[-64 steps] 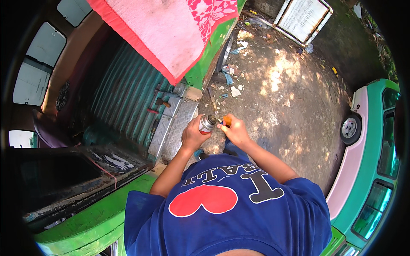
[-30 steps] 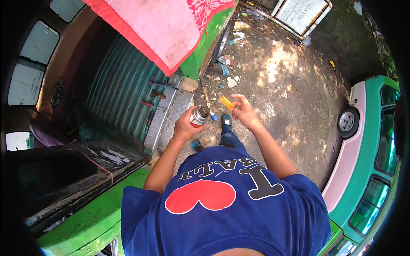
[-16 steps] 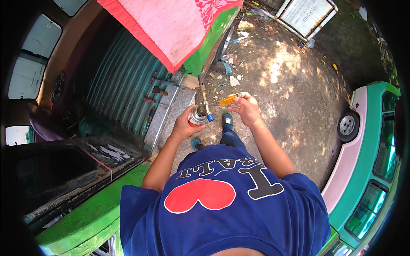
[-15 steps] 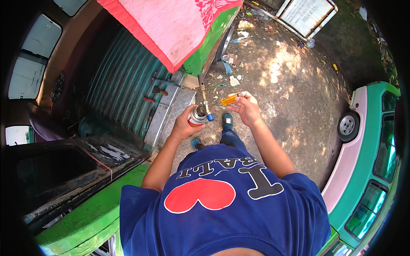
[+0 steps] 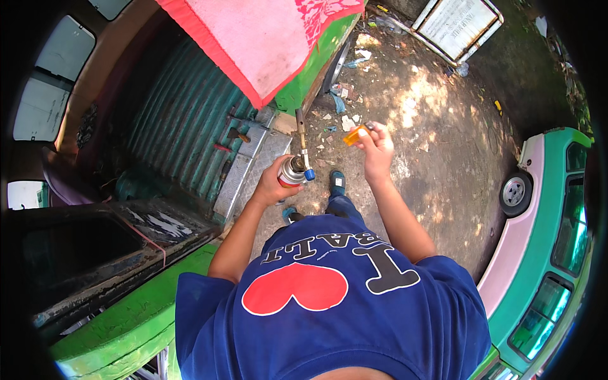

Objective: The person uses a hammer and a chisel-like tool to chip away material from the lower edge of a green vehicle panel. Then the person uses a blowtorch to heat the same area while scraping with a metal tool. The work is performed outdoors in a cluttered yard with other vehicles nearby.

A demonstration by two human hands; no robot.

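Note:
My left hand [image 5: 272,182] is wrapped round the can of a gas blowtorch [image 5: 292,171]. The torch's brass and steel nozzle [image 5: 301,130] points away from me, and a blue knob [image 5: 309,174] sticks out on its right side. No flame can be made out at the nozzle. An orange lighter [image 5: 356,135] is gripped in my right hand [image 5: 378,149], with the thumb near its top end. The lighter is apart from the nozzle, to the right of it.
At the left, a vehicle's ribbed green floor [image 5: 183,120] has a hammer [image 5: 239,135] lying at its metal edge. A pink cloth [image 5: 253,44] hangs ahead. Litter [image 5: 347,122] dots the ground. A green and pink van [image 5: 516,253] stands at the right.
My right hand has moved right and slightly away from me with the lighter, widening the distance from the torch nozzle. My left hand keeps the blowtorch in nearly the same place.

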